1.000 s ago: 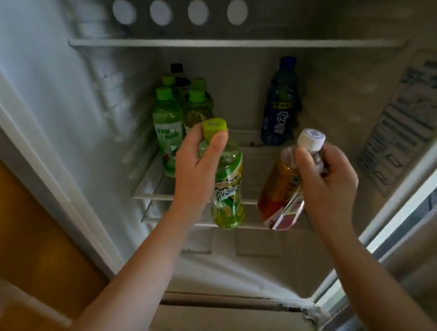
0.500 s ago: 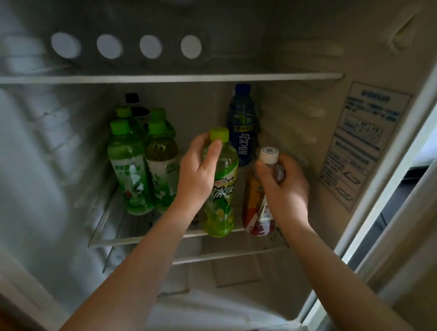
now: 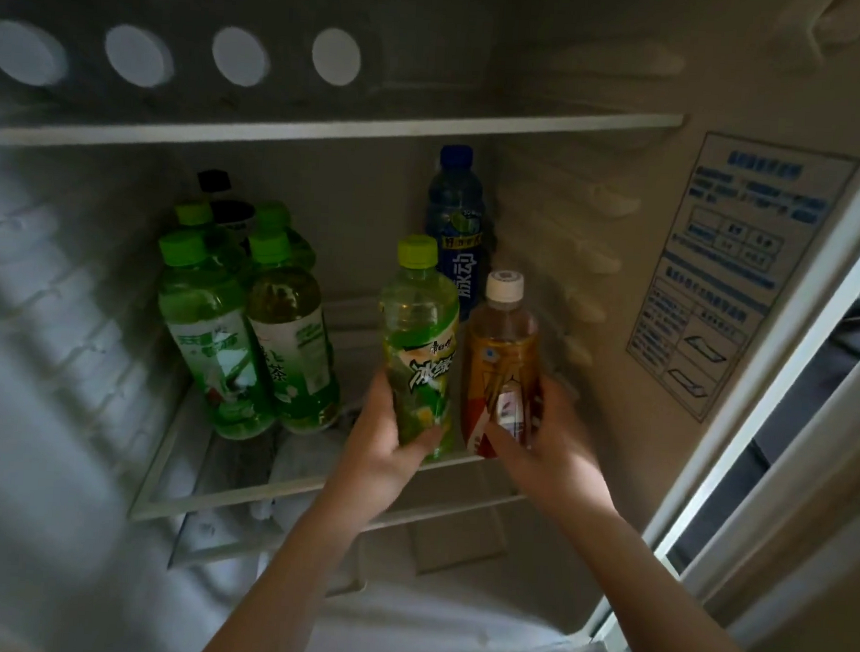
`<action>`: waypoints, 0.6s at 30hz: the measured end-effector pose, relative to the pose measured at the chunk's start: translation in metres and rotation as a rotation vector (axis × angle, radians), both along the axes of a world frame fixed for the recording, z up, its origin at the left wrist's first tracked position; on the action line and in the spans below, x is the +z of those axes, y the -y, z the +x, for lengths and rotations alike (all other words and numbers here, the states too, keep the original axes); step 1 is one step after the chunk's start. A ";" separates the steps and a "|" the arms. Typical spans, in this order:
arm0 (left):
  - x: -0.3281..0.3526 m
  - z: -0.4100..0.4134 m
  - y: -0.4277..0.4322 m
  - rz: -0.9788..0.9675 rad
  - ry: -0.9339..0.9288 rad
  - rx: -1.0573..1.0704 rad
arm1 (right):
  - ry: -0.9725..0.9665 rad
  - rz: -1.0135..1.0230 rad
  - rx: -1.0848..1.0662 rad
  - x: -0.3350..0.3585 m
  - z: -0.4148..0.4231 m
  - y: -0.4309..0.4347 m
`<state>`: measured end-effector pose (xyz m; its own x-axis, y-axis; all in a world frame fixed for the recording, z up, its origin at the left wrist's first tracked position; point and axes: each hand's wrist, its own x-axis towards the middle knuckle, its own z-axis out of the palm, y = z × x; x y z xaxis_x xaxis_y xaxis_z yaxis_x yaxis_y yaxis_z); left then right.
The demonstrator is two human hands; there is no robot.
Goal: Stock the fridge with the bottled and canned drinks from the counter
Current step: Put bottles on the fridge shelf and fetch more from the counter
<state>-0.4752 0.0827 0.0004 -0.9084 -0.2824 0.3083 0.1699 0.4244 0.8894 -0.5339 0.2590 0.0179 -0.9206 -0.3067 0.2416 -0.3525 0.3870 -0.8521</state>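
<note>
The person's left hand (image 3: 387, 440) was wrapped round the foot of a green tea bottle (image 3: 417, 335). The right hand (image 3: 549, 444) gripped an amber bottle (image 3: 501, 349) just beside it. Both bottles stood upright at the front of the fridge's glass shelf (image 3: 239, 498). Behind them stood a blue bottle (image 3: 456, 217), with a cluster of green bottles (image 3: 248, 336) to the left.

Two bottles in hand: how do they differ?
The green bottle has a yellow-green cap; the amber bottle has a white one. The green bottle looks taller. The left hand grips the green bottle low; the right hand grips the amber bottle. Both are upright, side by side near the shelf front.
</note>
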 end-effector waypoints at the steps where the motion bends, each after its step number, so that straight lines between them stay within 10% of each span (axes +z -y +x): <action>1: 0.002 -0.008 0.002 -0.006 0.007 0.003 | -0.005 0.015 0.002 0.000 -0.006 0.004; 18: 0.012 -0.114 0.034 0.009 0.099 0.019 | -0.054 0.198 -0.162 0.013 -0.083 0.061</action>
<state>-0.5897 0.0491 0.0126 -0.9287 -0.3025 0.2145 0.0729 0.4183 0.9054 -0.6165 0.1985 0.0311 -0.9492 -0.2022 0.2412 -0.3147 0.5998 -0.7357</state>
